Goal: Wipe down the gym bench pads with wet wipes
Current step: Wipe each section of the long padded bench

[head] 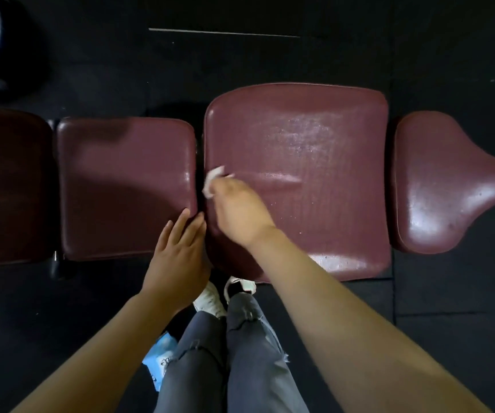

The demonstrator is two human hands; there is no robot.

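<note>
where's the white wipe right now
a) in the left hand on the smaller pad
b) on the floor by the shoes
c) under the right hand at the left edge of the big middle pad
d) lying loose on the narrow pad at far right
c: the white wipe shows from under the right hand at the left edge of the big middle pad, while the left hand rests flat and holds nothing.

The right hand (238,210) gripped a crumpled white wet wipe (213,180) against the left edge of the large maroon pad (314,150), whose surface shone wet in streaks; the left hand (177,254) lay with straight fingers on the near right corner of the smaller pad (121,180) beside it; a blue wipes packet (159,357) lay on the black floor (437,338) by grey trouser legs (225,362) and white shoes (210,299); a tapered pad (443,180) sat to the right.
</note>
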